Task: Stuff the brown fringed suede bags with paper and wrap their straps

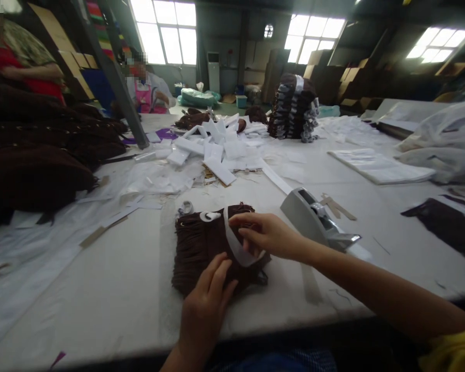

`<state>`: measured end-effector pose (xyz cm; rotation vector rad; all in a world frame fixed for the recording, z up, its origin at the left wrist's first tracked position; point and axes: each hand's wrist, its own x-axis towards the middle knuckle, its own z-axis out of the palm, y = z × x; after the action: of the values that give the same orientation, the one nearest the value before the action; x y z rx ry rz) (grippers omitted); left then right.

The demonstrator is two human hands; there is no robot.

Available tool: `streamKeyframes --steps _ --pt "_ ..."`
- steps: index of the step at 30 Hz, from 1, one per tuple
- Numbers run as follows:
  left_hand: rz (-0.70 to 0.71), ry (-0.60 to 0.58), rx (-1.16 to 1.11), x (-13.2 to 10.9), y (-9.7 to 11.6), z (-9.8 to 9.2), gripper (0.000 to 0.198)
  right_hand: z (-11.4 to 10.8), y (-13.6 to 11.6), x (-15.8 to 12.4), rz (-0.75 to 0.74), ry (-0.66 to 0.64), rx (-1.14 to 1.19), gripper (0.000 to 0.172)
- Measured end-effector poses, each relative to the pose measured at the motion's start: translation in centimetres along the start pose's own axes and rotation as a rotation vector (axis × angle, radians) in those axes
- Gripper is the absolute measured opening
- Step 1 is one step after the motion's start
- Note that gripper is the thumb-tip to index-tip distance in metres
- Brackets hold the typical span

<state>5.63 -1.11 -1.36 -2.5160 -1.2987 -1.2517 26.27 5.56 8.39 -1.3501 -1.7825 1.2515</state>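
One open left hand (207,305) presses brown fringed bundle (196,250); right hand (265,235) pinches white band (234,244)

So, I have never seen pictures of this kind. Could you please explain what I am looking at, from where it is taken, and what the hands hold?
There is no machine here. A person works with two bare hands, and the single picture comes from a camera worn on that person's head, looking forward and down. The left hand lies flat on a folded brown fringed piece on the white table. The right hand pinches a white band that loops over that piece. Just to the right stands a grey tape dispenser. Further back lie a heap of white strips and a stack of dark bundles. Another person in a pink apron is at the far end.
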Motion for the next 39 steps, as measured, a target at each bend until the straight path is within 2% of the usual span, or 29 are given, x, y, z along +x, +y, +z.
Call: streamKeyframes --steps 3,5,6,9,11,14,17,19,21,23,26,29,31,33,36,37,39 --pt "0.003 0.095 0.162 0.7 0.7 -0.4 0.039 1.3 -0.6 -0.6 0.076 -0.108 0.223 0.034" --pt "0.008 0.094 0.207 1.4 0.8 -0.3 0.045 1.7 -0.1 -0.6 0.065 -0.101 0.287 0.034" --pt "0.021 0.062 0.208 1.7 0.7 -0.2 0.049 1.6 0.2 -0.5 0.038 -0.057 0.256 0.032" --pt "0.120 -0.074 0.158 2.3 0.3 0.3 0.055 0.8 1.1 0.5 -0.095 0.184 -0.074 0.025" --pt "0.167 -0.119 0.117 2.3 0.0 0.7 0.057 0.1 1.6 1.6 -0.135 0.300 -0.317 0.027" --pt "0.149 -0.123 0.058 2.0 -0.3 1.1 0.059 -0.4 2.2 3.6 -0.081 0.305 -0.540 0.050" --pt "0.058 -0.120 0.006 1.8 -0.5 1.0 0.067 -0.6 2.4 5.3 -0.044 0.253 -0.582 0.064" --pt "-0.002 -0.109 -0.016 2.1 -0.5 0.8 0.074 -0.4 2.1 5.7 -0.059 0.194 -0.406 0.057" --pt "-0.020 -0.080 -0.018 2.5 -0.3 0.6 0.080 0.1 1.4 5.3 -0.037 0.063 -0.053 0.046" --pt "0.010 -0.022 -0.009 2.9 -0.3 0.6 0.081 0.8 0.5 4.3 0.054 -0.109 0.334 0.043" --pt "0.080 0.106 -0.010 3.0 -0.5 1.0 0.070 1.8 -0.5 2.6 0.201 -0.285 0.687 0.055" --pt "0.139 0.180 -0.053 2.7 -1.0 1.3 0.054 1.8 -0.6 1.7 0.241 -0.380 0.774 0.069" --pt "0.150 0.164 -0.105 2.4 -1.4 1.3 0.046 1.4 -0.2 1.7 0.220 -0.414 0.713 0.068" --pt "0.127 0.143 -0.171 2.0 -1.5 1.2 0.039 0.9 0.5 2.1 0.144 -0.314 0.514 0.058" --pt "0.027 0.154 -0.278 1.6 -1.5 0.9 0.033 0.0 2.0 3.0 -0.115 -0.035 -0.061 0.037" --pt "-0.012 0.162 -0.305 1.5 -1.5 0.8 0.033 -0.4 2.4 3.2 -0.215 -0.005 -0.262 0.032" --pt "-0.083 0.175 -0.346 1.2 -1.6 0.6 0.032 -1.5 3.3 3.5 -0.398 -0.098 -0.601 0.028"
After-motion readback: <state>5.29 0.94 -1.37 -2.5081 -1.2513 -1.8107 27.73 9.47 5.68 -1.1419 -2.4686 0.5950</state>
